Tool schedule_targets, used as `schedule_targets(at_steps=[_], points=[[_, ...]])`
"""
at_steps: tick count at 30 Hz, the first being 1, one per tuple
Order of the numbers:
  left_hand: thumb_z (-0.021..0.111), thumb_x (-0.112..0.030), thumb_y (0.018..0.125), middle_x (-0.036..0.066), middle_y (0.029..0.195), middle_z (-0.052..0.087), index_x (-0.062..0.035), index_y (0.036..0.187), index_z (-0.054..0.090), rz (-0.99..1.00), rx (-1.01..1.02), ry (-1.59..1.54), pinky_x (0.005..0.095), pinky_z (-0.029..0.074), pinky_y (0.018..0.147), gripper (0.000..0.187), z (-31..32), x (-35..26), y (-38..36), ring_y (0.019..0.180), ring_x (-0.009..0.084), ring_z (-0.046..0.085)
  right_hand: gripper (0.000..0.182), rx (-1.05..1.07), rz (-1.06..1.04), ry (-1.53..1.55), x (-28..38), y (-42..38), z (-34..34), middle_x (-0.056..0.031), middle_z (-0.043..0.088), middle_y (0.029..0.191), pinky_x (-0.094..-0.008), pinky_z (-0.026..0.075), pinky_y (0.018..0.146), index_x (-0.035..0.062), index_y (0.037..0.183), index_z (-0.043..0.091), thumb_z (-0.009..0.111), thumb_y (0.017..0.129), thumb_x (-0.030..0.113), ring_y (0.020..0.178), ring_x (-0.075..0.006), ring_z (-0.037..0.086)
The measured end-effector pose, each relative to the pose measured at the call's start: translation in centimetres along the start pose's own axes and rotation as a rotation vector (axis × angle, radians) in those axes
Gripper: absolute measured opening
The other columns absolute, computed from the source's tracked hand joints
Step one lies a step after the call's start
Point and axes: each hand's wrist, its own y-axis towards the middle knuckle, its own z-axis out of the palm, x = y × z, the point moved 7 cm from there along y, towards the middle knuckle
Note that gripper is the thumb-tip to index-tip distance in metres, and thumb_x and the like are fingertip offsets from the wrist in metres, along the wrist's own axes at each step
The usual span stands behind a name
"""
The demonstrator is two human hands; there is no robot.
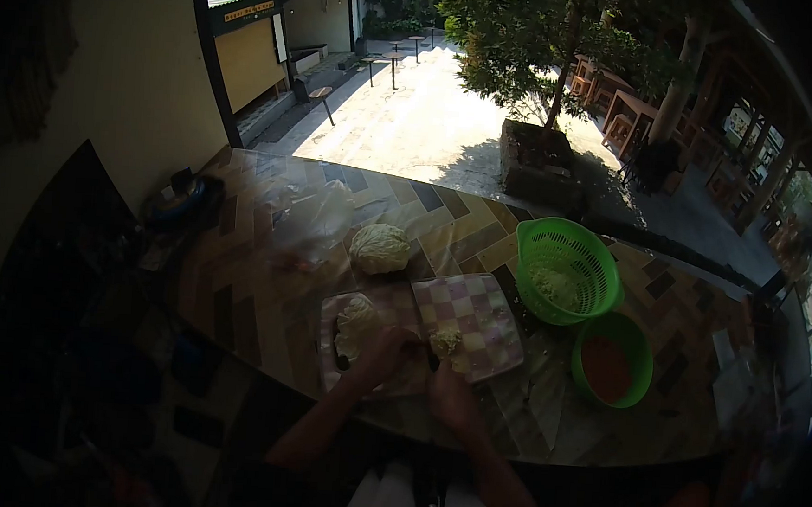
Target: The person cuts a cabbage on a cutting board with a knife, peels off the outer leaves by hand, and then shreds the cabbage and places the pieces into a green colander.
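My left hand (385, 354) is over the left part of a checkered cutting board (468, 306), beside a cut piece of cabbage (355, 325). Its fingers are curled, but what they hold is too dark to tell. Near the board's lower edge, my right hand (451, 394) is closed round something dark that may be a knife handle. Between and just above the hands lies a small heap of chopped cabbage (445, 340). A whole cabbage (379, 249) rests behind the board.
A green colander (569, 271) with shredded cabbage stands right of the board. Touching its lower side is a green bowl (613, 359) with orange contents. A clear plastic bag (311, 215) lies at the back left of the patterned table (228, 271).
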Motion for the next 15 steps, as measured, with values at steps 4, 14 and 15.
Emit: schedule_targets(at_steps=[4, 14, 15], points=[[0.063, -0.006, 0.076, 0.018, 0.083, 0.069, 0.0, 0.086, 0.071, -0.038, 0.001, 0.053, 0.0404, 0.053, 0.076, 0.014, 0.1, 1.1, 0.4, 0.082, 0.0333, 0.068, 0.035, 0.135, -0.059, -0.054, 0.3, -1.5, -0.7, -0.0339, 0.061, 0.104, -0.0558, 0.048, 0.083, -0.0064, 0.122, 0.041, 0.035, 0.097, 0.018, 0.102, -0.0514, 0.057], [0.066, -0.009, 0.075, 0.016, 0.085, 0.07, -0.0021, 0.087, 0.072, -0.095, 0.018, -0.048, 0.0411, 0.053, 0.074, 0.015, -0.8, 0.3, 0.2, 0.083, 0.0334, 0.068, 0.036, -0.041, -0.187, -0.091, 0.5, -0.1, 0.5, -0.0347, 0.061, 0.093, -0.0572, 0.046, 0.08, -0.0082, 0.119, 0.041, 0.041, 0.095, 0.019, 0.092, -0.0515, 0.059], [0.066, -0.009, 0.075, 0.016, 0.085, 0.07, -0.0022, 0.087, 0.072, -0.107, 0.005, -0.045, 0.0413, 0.053, 0.074, 0.015, -0.7, 0.5, 0.1, 0.083, 0.0336, 0.068, 0.034, -0.018, -0.144, -0.07, 0.1, 0.1, 0.2, -0.0342, 0.061, 0.092, -0.0571, 0.047, 0.079, -0.008, 0.117, 0.041, 0.041, 0.095, 0.018, 0.091, -0.0513, 0.059]])
